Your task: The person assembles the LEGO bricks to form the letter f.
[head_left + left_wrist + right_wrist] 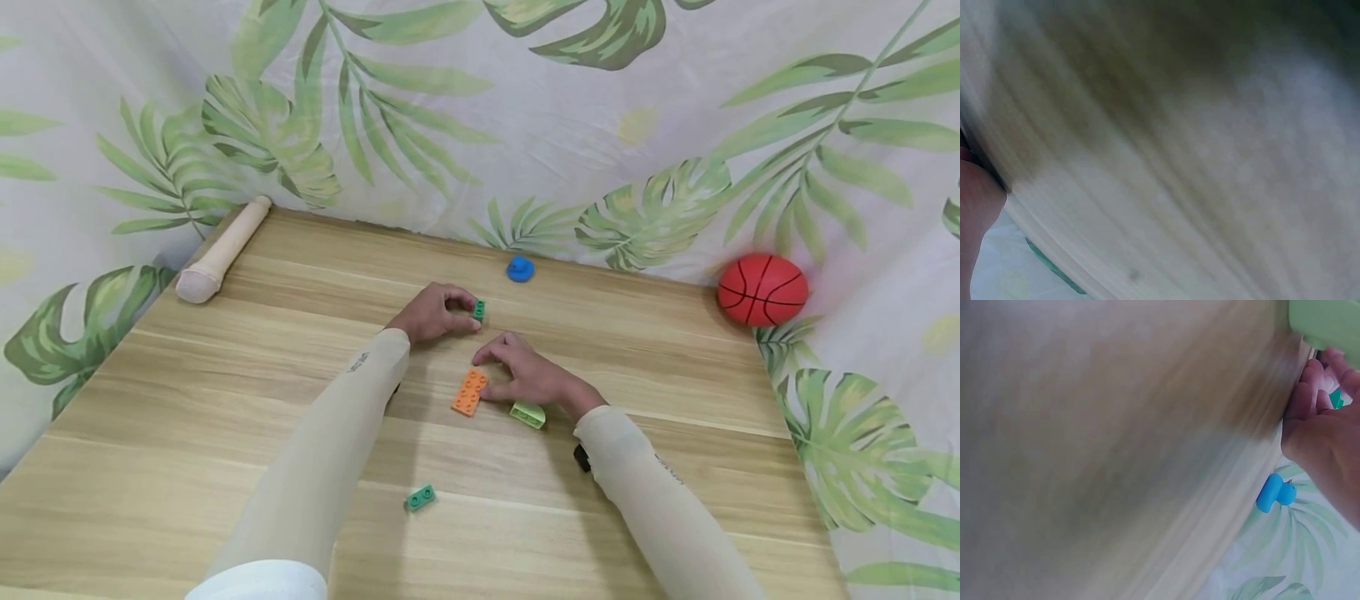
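My left hand (438, 313) pinches a small green toy brick (479, 310) between thumb and fingertips, just above or at the tabletop. Nearer to me, my right hand (528, 373) curls round the far right corner of an orange studded brick (470, 392). Its thumb is at the brick's right side and its index finger at the far end. Under the right palm lies a light green curved brick (528, 415), which looms large in the right wrist view (1329, 325). The left wrist view shows mostly blurred tabletop and part of the hand (979, 203).
A second green brick (421, 498) lies near the front. At the back edge is a blue duck-shaped piece (520, 268). A red ball (762, 289) sits at the right back corner, and a beige microphone-shaped object (223, 252) lies along the left edge. Leaf-patterned cloth (420, 100) hangs behind the table.
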`<state>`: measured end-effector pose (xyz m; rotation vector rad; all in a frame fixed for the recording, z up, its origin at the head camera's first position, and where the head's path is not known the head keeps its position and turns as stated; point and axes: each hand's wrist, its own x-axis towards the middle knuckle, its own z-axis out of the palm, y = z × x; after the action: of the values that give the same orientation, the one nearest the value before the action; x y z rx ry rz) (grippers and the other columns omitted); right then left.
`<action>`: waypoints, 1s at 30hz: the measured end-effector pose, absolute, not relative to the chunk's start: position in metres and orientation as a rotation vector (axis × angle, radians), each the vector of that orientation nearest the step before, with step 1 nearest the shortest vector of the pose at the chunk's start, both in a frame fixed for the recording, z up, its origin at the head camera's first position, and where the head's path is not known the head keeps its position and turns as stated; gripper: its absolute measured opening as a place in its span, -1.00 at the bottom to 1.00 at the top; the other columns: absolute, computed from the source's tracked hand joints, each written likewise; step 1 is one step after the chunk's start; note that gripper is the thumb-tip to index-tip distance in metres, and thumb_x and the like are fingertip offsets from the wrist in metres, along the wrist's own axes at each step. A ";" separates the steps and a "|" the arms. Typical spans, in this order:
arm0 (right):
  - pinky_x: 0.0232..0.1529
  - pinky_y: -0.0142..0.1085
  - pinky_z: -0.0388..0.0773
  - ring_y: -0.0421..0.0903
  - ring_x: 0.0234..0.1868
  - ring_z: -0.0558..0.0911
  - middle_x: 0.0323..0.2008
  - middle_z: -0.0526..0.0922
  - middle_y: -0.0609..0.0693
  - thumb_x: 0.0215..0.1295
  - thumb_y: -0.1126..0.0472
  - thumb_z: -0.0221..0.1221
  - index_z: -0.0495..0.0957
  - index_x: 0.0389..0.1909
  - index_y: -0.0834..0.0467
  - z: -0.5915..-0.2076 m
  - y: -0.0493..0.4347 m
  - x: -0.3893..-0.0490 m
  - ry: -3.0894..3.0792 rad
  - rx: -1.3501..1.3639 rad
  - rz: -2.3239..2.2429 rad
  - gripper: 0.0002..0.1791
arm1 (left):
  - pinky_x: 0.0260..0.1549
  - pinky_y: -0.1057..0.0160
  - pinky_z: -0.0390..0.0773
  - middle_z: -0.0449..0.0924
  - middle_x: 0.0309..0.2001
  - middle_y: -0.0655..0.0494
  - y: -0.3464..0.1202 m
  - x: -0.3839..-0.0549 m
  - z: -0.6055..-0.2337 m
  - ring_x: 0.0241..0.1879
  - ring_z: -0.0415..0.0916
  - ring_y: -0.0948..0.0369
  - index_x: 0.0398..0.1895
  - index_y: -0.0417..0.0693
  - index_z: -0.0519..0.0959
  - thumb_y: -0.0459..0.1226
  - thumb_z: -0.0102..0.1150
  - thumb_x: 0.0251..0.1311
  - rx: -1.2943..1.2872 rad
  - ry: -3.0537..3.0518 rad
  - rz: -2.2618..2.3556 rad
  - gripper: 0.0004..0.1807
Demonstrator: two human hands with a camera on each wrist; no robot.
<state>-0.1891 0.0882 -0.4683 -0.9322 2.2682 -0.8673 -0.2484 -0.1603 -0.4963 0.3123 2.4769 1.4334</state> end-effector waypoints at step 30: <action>0.37 -0.40 0.50 -0.21 0.28 0.58 0.27 0.59 -0.08 0.45 -0.13 0.37 0.57 0.39 -0.03 -0.442 0.047 -0.070 2.144 -1.597 -0.620 -0.42 | 0.26 0.09 0.50 0.75 0.02 -0.03 -0.159 -0.246 -0.493 0.07 0.57 0.09 0.03 -0.12 0.75 -0.24 0.54 0.29 0.299 2.485 1.430 -0.70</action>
<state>-0.0697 0.0472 -0.4417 -1.5971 2.1444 -0.6204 -0.2457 -0.1585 -0.4925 0.2990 2.4847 1.4299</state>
